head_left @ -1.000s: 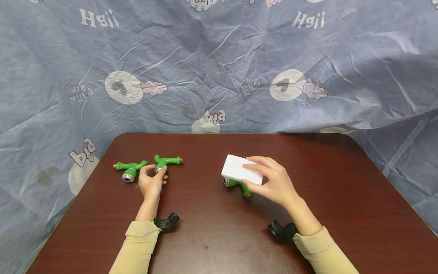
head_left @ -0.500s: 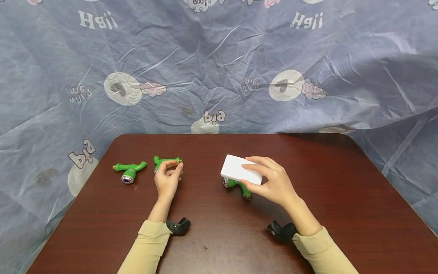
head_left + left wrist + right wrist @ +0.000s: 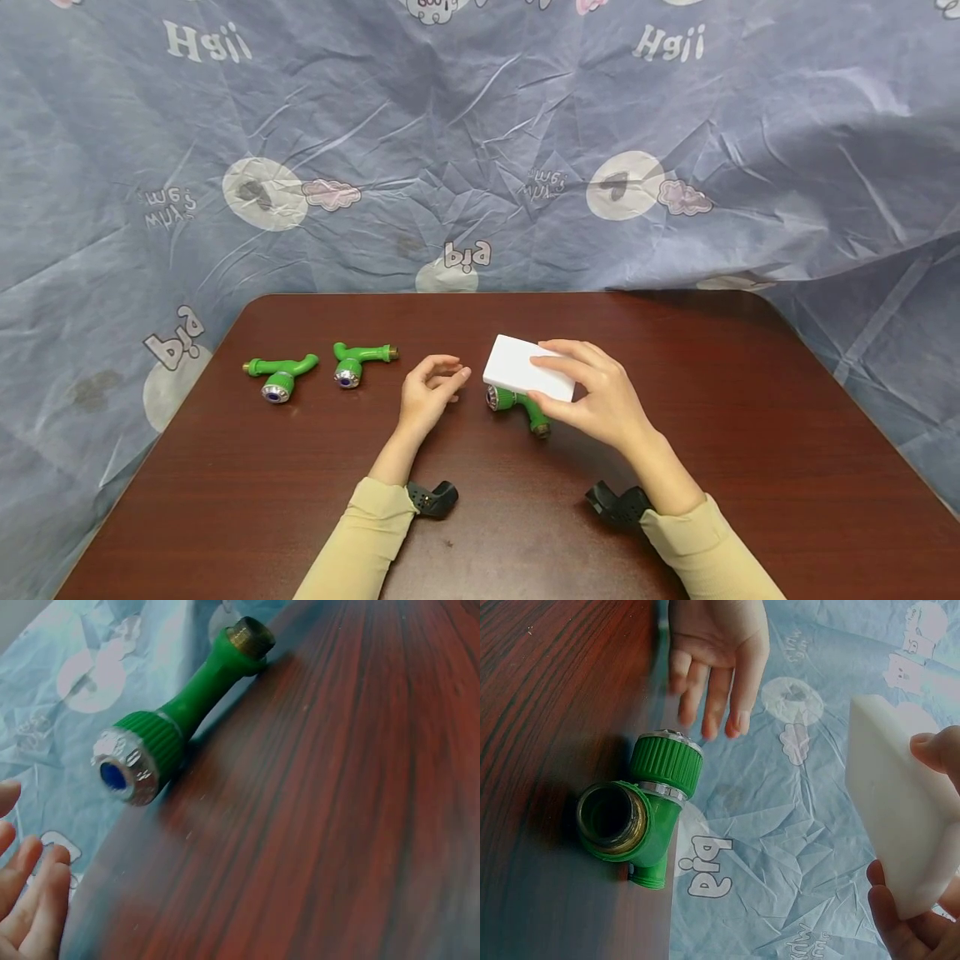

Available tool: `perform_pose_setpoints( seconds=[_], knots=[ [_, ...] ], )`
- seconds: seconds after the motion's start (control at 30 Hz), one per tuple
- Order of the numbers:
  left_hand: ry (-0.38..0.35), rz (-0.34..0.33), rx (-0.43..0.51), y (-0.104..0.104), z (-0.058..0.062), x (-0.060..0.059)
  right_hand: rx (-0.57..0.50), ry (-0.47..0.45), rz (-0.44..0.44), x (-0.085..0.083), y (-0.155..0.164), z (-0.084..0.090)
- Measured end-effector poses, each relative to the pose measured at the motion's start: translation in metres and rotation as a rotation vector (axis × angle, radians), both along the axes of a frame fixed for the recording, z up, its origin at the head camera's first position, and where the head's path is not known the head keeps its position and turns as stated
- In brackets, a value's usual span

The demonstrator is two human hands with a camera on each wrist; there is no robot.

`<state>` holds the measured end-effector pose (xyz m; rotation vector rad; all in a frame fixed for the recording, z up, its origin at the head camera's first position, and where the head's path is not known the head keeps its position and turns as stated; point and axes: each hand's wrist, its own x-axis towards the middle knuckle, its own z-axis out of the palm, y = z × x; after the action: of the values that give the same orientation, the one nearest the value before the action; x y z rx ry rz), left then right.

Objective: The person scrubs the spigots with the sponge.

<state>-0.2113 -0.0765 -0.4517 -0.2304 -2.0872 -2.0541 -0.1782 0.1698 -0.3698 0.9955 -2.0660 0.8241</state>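
My left hand (image 3: 429, 396) is over the middle of the table with loosely bent fingers and nothing in them. To its right lies a green faucet (image 3: 534, 412) with a chrome-ringed knob and a brass threaded end. My right hand (image 3: 600, 392) holds a flat white sponge (image 3: 521, 367) between thumb and fingers, raised above this faucet and partly covering it in the head view. The right wrist view shows the sponge (image 3: 900, 802) apart from the faucet (image 3: 667, 761), and my left fingers close to the knob. In the left wrist view the faucet (image 3: 202, 697) appears beyond the left fingers.
Two more green faucets, one at the far left (image 3: 281, 372) and one beside it (image 3: 360, 362), lie on the dark red-brown table (image 3: 465, 542). Behind the table hangs a wrinkled blue-grey printed cloth (image 3: 480, 142).
My left hand has left the second faucet, near its knob and then its brass end, and moved right toward the third. My right hand and the sponge have stayed nearly still.
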Motion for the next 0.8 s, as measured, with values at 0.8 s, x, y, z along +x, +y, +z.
perform_pose_setpoints(
  seconds=[0.8],
  knots=[
    [0.118,-0.132,-0.482,0.020,-0.007,0.010,0.003,-0.044,-0.034,-0.003,0.004,-0.002]
  ],
)
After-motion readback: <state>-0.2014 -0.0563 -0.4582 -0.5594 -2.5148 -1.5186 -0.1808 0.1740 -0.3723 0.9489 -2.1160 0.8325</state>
